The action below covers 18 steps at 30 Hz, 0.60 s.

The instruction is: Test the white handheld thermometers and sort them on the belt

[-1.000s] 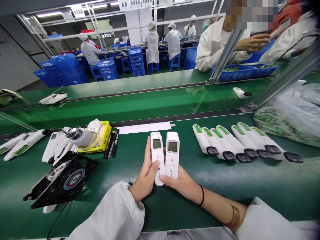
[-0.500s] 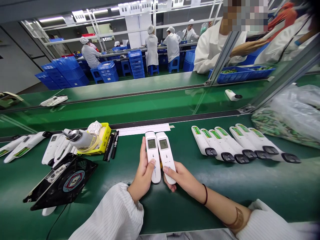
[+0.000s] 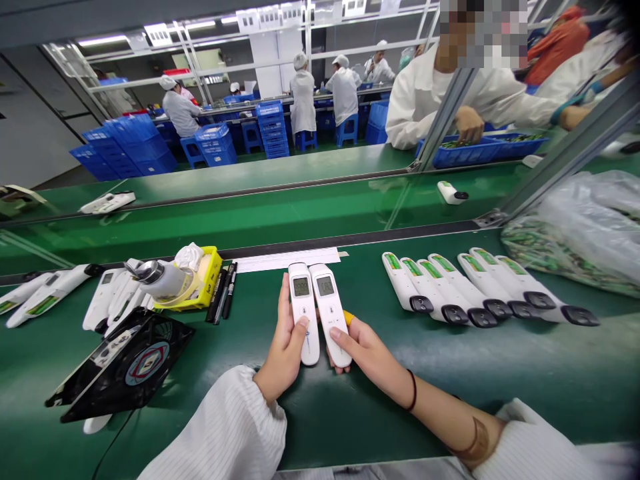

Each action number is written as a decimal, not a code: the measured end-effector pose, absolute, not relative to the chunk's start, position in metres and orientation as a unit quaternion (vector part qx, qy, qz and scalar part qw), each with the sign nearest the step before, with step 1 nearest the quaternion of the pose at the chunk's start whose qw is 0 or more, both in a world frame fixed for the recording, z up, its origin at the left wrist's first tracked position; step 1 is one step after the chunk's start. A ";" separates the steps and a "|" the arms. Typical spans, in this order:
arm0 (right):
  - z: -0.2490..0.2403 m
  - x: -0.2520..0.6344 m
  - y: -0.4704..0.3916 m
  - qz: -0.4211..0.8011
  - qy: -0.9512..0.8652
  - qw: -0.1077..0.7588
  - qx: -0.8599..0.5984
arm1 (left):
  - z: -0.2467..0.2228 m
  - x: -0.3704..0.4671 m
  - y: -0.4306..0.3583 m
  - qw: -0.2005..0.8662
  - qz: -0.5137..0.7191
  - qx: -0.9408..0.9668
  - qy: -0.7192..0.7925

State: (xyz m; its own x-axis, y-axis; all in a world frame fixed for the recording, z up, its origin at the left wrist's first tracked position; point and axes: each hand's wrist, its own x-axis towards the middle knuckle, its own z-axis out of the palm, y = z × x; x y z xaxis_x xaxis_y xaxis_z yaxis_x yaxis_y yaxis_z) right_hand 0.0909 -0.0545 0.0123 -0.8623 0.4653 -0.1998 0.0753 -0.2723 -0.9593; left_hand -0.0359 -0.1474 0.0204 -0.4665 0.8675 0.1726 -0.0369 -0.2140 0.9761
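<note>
Side by side over the green bench, two white infrared thermometers face me with their grey screens showing. My left hand (image 3: 283,353) is closed round the left thermometer (image 3: 305,313), its thumb lying on the front below the button. The right thermometer (image 3: 330,313) is in my right hand (image 3: 367,347), thumb on its lower front and fingers behind. A bit of yellow (image 3: 349,319) shows at a right finger. The upper ends of both thermometers nearly touch. Digits are lit on the screens, too small to read surely.
Several thermometers with open battery bays (image 3: 453,287) lie in a row at right, by a bag of batteries (image 3: 570,247). At left are a black fan (image 3: 145,363), a yellow basket (image 3: 213,280), a metal-topped bottle (image 3: 167,280) and pens (image 3: 223,293). A conveyor (image 3: 275,217) runs behind.
Both thermometers stay in my hands; the right one has shifted slightly left and my right fingers have moved on it. Across the belt, a co-worker's hand has reached down into the blue tray.
</note>
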 end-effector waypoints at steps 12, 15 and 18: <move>0.016 0.092 -0.057 0.844 -0.482 0.144 -0.185 | 0.022 -0.034 -0.147 0.394 0.675 0.340 0.523; 0.018 0.092 -0.060 0.858 -0.477 0.120 -0.151 | 0.015 -0.031 -0.143 0.415 0.647 0.332 0.547; 0.020 0.085 -0.046 0.815 -0.543 0.121 -0.160 | 0.003 -0.028 -0.135 0.389 0.644 0.363 0.549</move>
